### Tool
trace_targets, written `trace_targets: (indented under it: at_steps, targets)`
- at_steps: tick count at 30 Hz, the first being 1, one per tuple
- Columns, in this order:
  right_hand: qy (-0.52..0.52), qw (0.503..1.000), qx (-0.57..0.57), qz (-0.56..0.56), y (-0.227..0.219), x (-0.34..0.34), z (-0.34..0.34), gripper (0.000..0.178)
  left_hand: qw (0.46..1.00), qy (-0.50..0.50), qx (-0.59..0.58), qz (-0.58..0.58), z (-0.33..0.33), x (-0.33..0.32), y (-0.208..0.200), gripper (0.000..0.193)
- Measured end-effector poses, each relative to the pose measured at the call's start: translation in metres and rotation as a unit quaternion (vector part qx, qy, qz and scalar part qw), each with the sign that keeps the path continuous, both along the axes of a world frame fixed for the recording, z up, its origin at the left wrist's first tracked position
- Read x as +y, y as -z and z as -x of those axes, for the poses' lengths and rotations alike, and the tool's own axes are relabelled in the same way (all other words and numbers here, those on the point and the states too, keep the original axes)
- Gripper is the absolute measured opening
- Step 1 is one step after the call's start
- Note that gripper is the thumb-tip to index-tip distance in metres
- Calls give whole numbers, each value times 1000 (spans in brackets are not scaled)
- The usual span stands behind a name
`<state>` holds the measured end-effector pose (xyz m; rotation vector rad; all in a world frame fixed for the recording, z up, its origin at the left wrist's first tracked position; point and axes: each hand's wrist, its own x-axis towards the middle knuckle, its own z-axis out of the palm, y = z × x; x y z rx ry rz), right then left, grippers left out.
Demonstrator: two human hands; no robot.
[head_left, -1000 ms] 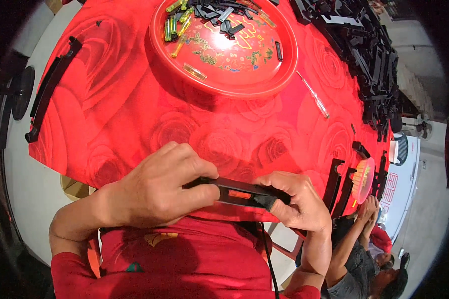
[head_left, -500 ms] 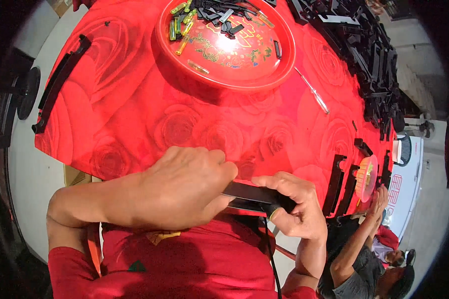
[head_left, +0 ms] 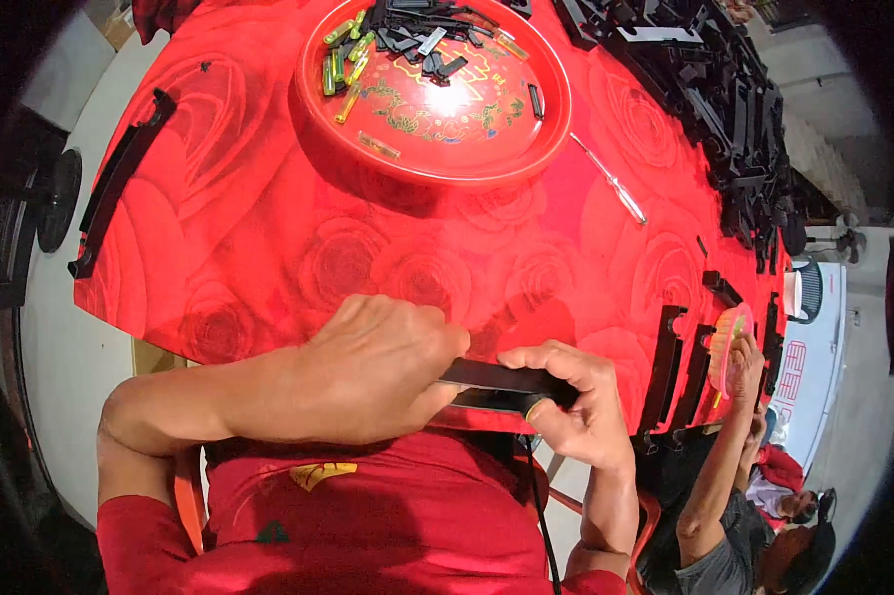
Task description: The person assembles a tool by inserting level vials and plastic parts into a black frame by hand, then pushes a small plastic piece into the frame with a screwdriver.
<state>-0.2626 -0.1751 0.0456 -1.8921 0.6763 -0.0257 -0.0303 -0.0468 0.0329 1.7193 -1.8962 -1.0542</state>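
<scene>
A long flat black plastic part [head_left: 502,378] is held level between my hands, over my lap at the table's near edge. My left hand [head_left: 383,367] is closed round its left end, back of the hand up, with most fingers hidden. My right hand [head_left: 574,402] grips the other end, the thumb below and the fingers curled over the top. A yellowish band shows at the right thumb. The ends of the part are hidden inside my hands.
A red tray [head_left: 437,178] with small black pieces and yellow-green vials stands ahead. To its right lie a thin screwdriver [head_left: 620,188] and a heap of black parts [head_left: 734,129]. Black strips [head_left: 120,183] rest left and right. A co-worker's hand [head_left: 744,372] touches a pink-rimmed basket [head_left: 726,342].
My hands keep nearly the same grip on the black plastic part. The view has shifted slightly. The co-worker's hand has moved up onto the basket, which looks more tilted.
</scene>
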Motion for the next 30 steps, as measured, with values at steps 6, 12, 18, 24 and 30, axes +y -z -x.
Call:
trace_targets:
  at_steps: [6,12,18,24,30]
  targets:
    - [55,998,-31,3,12,-7,16,41,985,16,53,164,-22,1,12,39]
    - [35,983,-45,174,8,-3,8,37,977,-2,39,208,-16,-3,30,45]
    - [-105,945,-65,304,5,-5,12,47,974,-12,54,221,-15,-6,37,41]
    - [-146,950,-15,274,14,-9,7,54,971,-5,73,227,-15,-9,46,38]
    - [-155,961,-12,230,10,-13,0,55,972,-5,74,223,-13,-11,46,36]
